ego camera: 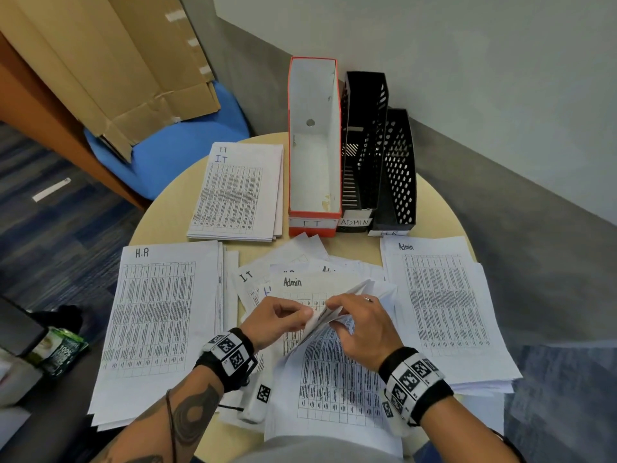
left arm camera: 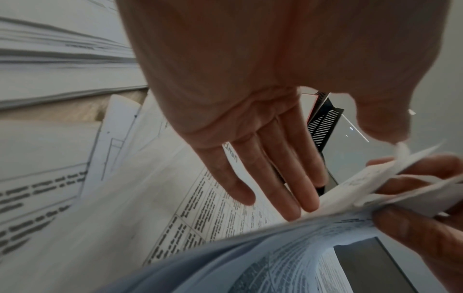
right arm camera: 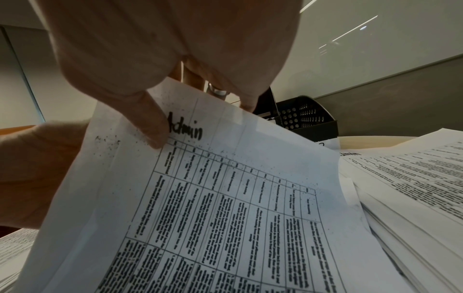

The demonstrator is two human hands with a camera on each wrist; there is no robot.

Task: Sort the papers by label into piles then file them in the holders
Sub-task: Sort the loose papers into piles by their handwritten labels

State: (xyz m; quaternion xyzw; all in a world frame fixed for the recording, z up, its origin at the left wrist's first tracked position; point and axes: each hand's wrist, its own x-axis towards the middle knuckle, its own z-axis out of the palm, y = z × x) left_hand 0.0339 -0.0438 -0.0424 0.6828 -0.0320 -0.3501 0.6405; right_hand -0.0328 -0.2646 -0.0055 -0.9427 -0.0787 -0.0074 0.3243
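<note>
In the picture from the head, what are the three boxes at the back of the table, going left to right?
Red-and-white holder labelled IT → tall black holder labelled ADMIN → shorter black holder with round holes, labelled H.R.

Black wristbands (ego camera: 230, 357) with square-coded white tags on both wrists, a ring (ego camera: 368, 299), a dark forearm tattoo (ego camera: 195, 414).
</note>
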